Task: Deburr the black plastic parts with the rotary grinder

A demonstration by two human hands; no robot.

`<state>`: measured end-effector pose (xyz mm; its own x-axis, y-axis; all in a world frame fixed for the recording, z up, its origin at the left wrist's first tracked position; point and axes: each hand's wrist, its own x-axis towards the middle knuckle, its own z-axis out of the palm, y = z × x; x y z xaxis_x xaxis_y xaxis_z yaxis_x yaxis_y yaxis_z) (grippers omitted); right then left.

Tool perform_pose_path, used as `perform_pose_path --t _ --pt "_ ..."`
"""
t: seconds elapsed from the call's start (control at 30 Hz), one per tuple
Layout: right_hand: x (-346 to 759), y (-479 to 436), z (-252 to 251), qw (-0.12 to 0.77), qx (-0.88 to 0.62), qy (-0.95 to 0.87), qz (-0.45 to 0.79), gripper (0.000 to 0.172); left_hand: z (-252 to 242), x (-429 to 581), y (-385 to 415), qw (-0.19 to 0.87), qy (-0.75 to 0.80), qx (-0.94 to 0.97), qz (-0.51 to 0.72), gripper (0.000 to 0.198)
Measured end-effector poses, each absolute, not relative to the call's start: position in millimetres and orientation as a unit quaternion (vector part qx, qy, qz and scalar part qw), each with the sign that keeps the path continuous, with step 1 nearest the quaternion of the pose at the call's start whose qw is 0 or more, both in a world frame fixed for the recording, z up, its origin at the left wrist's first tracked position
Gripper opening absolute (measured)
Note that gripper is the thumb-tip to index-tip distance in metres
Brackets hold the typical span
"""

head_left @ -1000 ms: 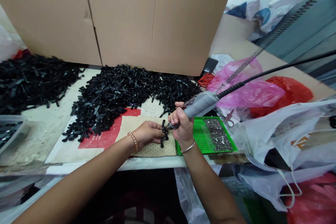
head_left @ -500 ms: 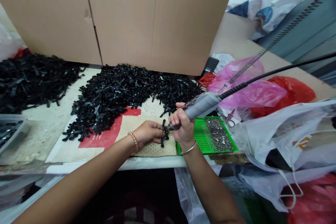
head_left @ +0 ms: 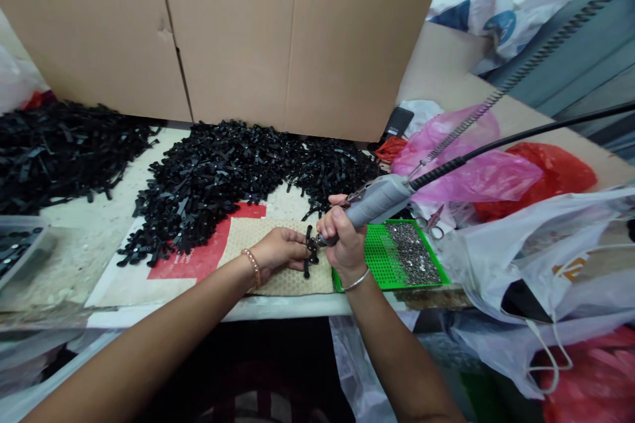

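Just below the frame's centre, the left hand [head_left: 278,252] pins a small black part [head_left: 308,251] to the tan mat [head_left: 278,281] on the tabletop [head_left: 89,238], fingers closed on it. The right hand [head_left: 342,238] grips a grey power driver [head_left: 377,201], fingers wrapped round its barrel, tip touching the part. A green tray [head_left: 381,258] of screws sits just right; a heap of black parts [head_left: 218,172] lies above.

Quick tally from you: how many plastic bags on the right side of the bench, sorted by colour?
Pink bag: 1
Red bags: 2, one behind the pink, one at the lower right corner
White or clear bags: 2, one at the top right, one in front
Total: 5 that I can tell apart; overlapping folds may hide more.
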<state>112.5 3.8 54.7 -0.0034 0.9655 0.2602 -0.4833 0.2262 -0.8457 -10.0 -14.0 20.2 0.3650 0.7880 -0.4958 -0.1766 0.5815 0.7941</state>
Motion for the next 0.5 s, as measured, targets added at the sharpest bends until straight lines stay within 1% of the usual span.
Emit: perform_pose_path --t 0.3,0.4,0.5 --pt "111 7 52 0.607 -0.272 -0.478 0.573 0.027 24 -11 -10 0.766 0.475 0.316 0.295 0.027" --pt "112 10 51 0.581 -0.277 -0.481 0.595 0.029 28 -10 -10 0.766 0.480 0.306 0.297 0.020" --pt "115 7 56 0.556 -0.290 -0.476 0.617 0.025 37 -7 -16 0.759 0.487 0.300 0.312 0.011"
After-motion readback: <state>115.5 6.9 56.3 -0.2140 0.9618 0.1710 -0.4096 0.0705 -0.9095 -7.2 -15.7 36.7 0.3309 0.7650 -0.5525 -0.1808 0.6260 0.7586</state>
